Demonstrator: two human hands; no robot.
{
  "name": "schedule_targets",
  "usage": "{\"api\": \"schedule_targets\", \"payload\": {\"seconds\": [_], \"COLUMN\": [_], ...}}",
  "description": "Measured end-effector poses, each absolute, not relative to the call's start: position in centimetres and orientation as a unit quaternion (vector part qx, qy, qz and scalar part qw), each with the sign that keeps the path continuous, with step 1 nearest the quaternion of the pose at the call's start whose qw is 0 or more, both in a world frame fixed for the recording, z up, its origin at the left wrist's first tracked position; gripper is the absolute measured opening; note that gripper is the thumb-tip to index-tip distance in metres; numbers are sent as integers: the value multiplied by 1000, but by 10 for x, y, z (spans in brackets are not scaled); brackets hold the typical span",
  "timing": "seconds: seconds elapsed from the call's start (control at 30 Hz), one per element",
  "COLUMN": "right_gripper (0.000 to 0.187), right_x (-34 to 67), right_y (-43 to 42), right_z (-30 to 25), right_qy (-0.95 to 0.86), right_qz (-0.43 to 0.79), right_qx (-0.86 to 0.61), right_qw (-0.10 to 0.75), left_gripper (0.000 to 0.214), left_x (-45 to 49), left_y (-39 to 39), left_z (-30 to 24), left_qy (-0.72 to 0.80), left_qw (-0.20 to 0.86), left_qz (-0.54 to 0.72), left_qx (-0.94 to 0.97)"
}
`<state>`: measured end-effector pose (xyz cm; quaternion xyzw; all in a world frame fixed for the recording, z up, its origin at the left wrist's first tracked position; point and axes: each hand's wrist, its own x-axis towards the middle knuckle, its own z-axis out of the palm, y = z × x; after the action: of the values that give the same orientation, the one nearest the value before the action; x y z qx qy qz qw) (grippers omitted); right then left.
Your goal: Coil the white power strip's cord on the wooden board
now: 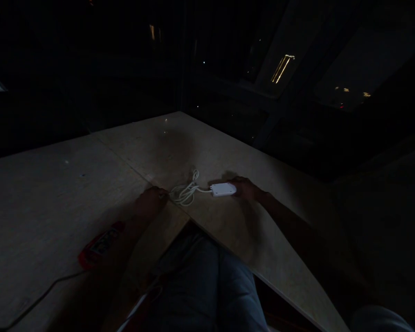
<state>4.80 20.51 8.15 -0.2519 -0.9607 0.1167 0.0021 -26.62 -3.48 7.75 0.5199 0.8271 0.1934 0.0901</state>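
Observation:
In the dim head view, my right hand (245, 188) is closed on the far end of a flat white box (223, 189), its fingers partly lost in shadow. A pale cable (185, 194) comes out of the box's left side and lies in loose loops on the pale table. My left hand (152, 199) is closed on the cable at the left end of the loops. The box's exact kind cannot be made out.
A red object with a dark, lettered face (102, 243) lies by my left forearm, a dark cord (48, 288) running from it. The table (228, 138) has a seam and an inward corner near my legs (207, 281). Dark window glass with distant lights stands beyond.

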Motion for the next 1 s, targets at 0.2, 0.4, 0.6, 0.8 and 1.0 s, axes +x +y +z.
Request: {"api": "schedule_targets", "payload": {"seconds": [0.2,0.4,0.6,0.8,1.0], "right_gripper": [63,58,60,47,47], "right_x": [137,182,177,148,113], "right_y": [206,193,161,106,79], "right_z": [73,60,58,72,61], "right_qy": [-940,-914,-851,-737,-568], "right_qz": [186,214,263,411,597], "right_qx": [-273,-314,-425,-505,-523], "right_qw": [80,144,162,184,219], "left_gripper": [32,40,43,41,36], "left_x": [-263,-252,-241,-234,-234], "left_y": [-26,-16,-4,8,9], "left_z": [91,99,95,94,86], "left_qy": [852,854,847,853,853], "left_qw": [47,14,-50,-34,-30], "left_qz": [222,191,146,112,91], "left_qx": [471,484,508,509,512]}}
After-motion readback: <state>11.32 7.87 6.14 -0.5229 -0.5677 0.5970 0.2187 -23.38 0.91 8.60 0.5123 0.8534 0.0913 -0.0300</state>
